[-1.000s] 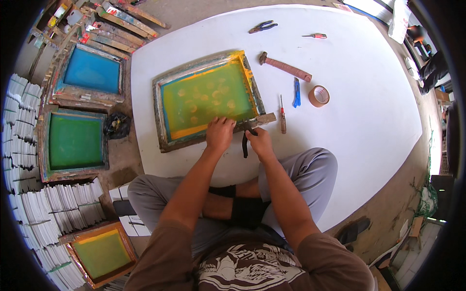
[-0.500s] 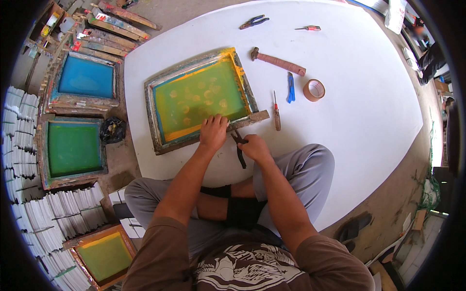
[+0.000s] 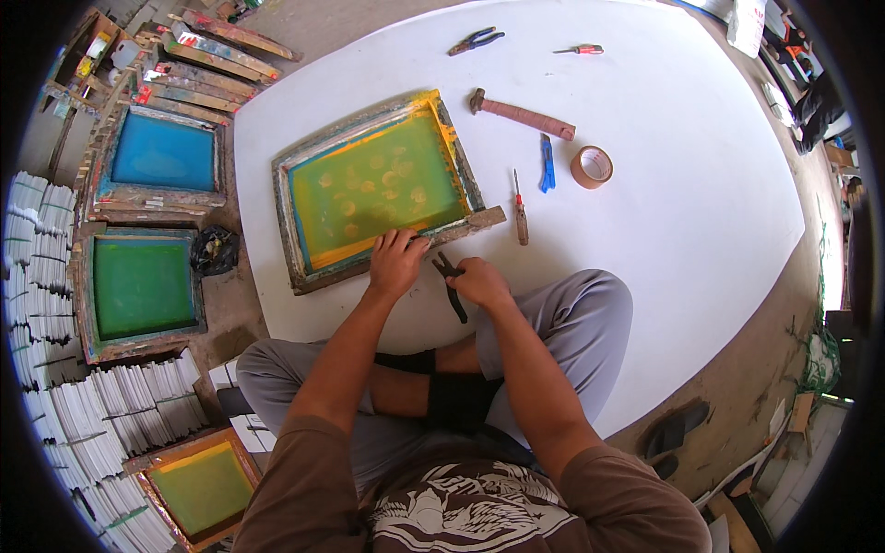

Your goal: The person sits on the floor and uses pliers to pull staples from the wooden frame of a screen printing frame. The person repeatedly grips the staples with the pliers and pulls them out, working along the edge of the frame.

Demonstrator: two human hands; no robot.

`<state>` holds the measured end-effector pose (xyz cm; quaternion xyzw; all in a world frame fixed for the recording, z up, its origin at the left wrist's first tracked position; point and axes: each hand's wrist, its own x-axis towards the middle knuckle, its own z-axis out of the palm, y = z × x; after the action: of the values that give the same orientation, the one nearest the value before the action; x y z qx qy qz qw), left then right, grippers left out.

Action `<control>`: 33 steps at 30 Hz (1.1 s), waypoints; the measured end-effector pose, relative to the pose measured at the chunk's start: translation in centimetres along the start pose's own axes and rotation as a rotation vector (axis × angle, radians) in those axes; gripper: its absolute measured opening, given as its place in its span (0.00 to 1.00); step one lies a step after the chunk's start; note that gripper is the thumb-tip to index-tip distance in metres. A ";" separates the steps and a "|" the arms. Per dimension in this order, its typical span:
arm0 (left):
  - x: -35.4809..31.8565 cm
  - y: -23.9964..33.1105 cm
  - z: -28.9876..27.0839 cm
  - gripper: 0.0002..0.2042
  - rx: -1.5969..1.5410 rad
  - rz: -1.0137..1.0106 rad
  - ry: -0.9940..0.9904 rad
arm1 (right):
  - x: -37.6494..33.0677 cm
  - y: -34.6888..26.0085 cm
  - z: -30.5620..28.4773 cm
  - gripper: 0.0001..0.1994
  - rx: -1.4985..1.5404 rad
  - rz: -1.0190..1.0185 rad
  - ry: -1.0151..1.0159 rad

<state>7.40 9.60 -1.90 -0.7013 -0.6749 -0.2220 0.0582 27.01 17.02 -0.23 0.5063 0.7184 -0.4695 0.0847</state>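
Note:
A wooden screen-printing frame with a yellow-green mesh lies on the white sheet in front of me. My left hand presses flat on the frame's near rail. My right hand grips black pliers, whose jaws sit at the near rail close to my left fingers. I sit cross-legged at the sheet's near edge.
On the sheet lie a hammer, a blue utility knife, a roll of brown tape, a screwdriver, other pliers and a red screwdriver. To the left sit a blue frame, a green frame and white stacks.
My head has shifted, so the frame sits lower and more central in view. Both hands stay at the near rail; the pliers have turned slightly in my right hand.

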 end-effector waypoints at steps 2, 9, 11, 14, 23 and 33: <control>0.0 -0.1 0.1 0.10 0.010 0.015 -0.013 | 0.0 0.0 -0.1 0.23 0.003 -0.006 -0.005; -0.5 0.6 -0.7 0.11 0.089 0.113 0.012 | 0.2 0.3 0.0 0.23 0.035 -0.003 0.024; -1.3 0.1 -0.8 0.12 0.097 0.130 -0.014 | 0.4 0.4 0.2 0.23 0.037 -0.008 0.025; -2.4 -0.6 -1.5 0.10 0.030 0.186 -0.044 | 0.7 0.5 0.2 0.23 0.028 -0.010 0.002; 0.9 -0.4 -0.1 0.05 -0.052 -0.165 0.099 | 0.8 0.0 0.0 0.22 0.081 -0.072 0.026; 2.9 0.1 0.3 0.04 0.165 -0.033 -0.211 | 0.6 -0.3 -0.7 0.20 0.188 -0.073 0.155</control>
<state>7.57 12.36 -1.02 -0.7025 -0.7045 -0.0918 0.0407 26.72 17.97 -0.04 0.5203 0.6935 -0.4971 -0.0360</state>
